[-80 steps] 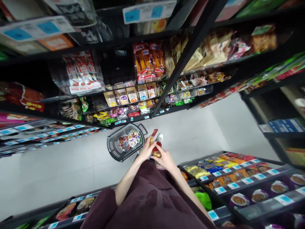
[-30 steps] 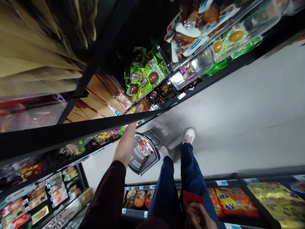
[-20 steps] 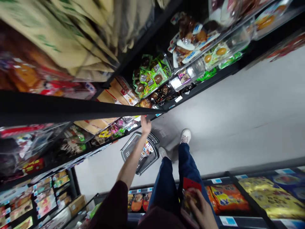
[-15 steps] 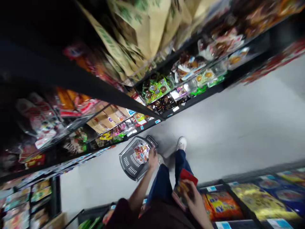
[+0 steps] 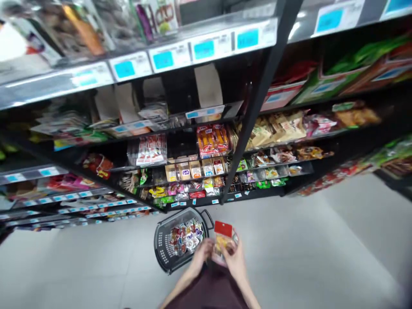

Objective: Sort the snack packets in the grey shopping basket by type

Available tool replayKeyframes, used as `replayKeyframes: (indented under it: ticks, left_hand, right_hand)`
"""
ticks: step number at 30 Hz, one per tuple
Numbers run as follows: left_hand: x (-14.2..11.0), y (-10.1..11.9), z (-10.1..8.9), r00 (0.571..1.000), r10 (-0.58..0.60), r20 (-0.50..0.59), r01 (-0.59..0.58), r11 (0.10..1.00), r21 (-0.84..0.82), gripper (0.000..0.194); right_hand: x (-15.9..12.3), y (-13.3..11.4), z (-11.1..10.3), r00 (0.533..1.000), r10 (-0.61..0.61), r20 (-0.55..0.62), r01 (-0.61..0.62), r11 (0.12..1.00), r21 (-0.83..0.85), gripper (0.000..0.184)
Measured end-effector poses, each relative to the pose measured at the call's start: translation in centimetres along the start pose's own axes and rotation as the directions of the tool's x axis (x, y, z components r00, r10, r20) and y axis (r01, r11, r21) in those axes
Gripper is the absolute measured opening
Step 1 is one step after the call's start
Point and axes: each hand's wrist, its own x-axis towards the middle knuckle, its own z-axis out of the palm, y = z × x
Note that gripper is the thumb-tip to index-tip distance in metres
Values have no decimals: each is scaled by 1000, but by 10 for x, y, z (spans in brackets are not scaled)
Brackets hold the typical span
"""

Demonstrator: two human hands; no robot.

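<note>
My right hand (image 5: 235, 256) grips a clear snack packet (image 5: 222, 241) with a red header card and yellowish-brown contents, held in front of my body. Close to the packet's left edge is my left hand (image 5: 203, 252), its fingers curled beside the basket's rim. Whether they grip the packet, the basket or something else cannot be made out. A dark grey shopping basket (image 5: 163, 254) lies just left of my hands. Many small wrapped snacks (image 5: 186, 236) fill its middle and right part, and its black handle (image 5: 208, 218) sticks out at the upper right.
Ahead stands a black shelf rack with a slanting upright (image 5: 249, 124). Its lower tiers hold bagged snacks, among them orange-yellow packs (image 5: 213, 139) and white-red packets (image 5: 152, 149). Price labels (image 5: 204, 48) line a high shelf edge near me. Pale tiled floor (image 5: 289, 240) spreads around the basket.
My view has turned and lifted toward the shelves. The right hand has brought the red-topped packet forward, close to my left hand. My feet have gone out of sight.
</note>
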Motion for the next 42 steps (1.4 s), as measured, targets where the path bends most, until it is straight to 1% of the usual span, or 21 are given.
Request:
replayKeyframes:
  ticks: [1,3,4,5,7,8,10,12,14,17,19,22,25,27,30,32,35,42]
  left_hand:
    - [-4,6,-11,999,35,-6,-35,999,-10,51]
    - [-11,18,-28,994,105,24,-105,994,-7,47]
    - [-16,24,-35,983,176,52,-177,984,24,48]
    - [-20,28,-39,971,227,70,-230,973,29,49]
    - [-31,31,-44,958,278,74,-279,960,7,47]
    - [-36,30,-45,954,296,53,-296,955,-13,45]
    - [-48,26,-45,944,330,-28,-331,943,-43,39]
    - [-57,20,-46,931,351,-102,-357,933,-48,36]
    - [-63,16,-49,930,352,-105,-357,934,-29,35]
    - [-65,17,-59,933,358,-46,-357,934,21,39]
    - [-65,19,-67,925,376,-43,-374,926,55,39]
    - [-66,21,-77,921,380,-85,-374,924,79,41]
    - [-72,19,-82,919,372,-130,-369,928,50,44]
    - [-78,16,-84,916,373,-145,-373,927,26,45]
    - [-85,11,-87,922,358,-148,-361,933,8,47]
    - [-87,9,-88,930,340,-141,-344,939,-2,48]
    - [-86,10,-87,941,320,-115,-323,946,-13,48]
    - [-79,28,-76,936,350,-39,-350,937,0,49]
  right_hand:
    - [-1,-12,8,999,6,42,-6,1000,10,85]
    - [-5,-34,21,995,28,99,-33,998,53,79]
    - [-7,-43,26,991,35,132,-44,997,68,74]
    - [-11,-50,30,987,40,157,-52,996,76,69]
    - [-19,-59,36,981,62,181,-79,993,84,62]
    - [-24,-61,38,982,78,173,-94,992,84,61]
    - [-36,-62,40,985,93,146,-105,991,78,66]
    - [-49,-58,40,987,82,137,-90,994,60,71]
    - [-61,-53,40,987,62,151,-70,997,42,65]
    - [-72,-46,42,982,53,181,-57,998,16,46]
    - [-74,-45,46,980,49,194,-49,999,-1,39]
    - [-72,-50,55,979,38,200,-36,999,-12,39]
    - [-67,-56,66,976,39,212,-38,999,-7,43]
    - [-64,-57,71,974,51,222,-48,999,-17,40]
    - [-64,-52,73,971,78,226,-65,996,-66,28]
    - [-65,-47,72,971,87,221,-69,994,-86,28]
    - [-69,-43,68,975,81,205,-68,995,-71,28]
    - [-68,-48,65,992,64,109,-66,998,22,31]
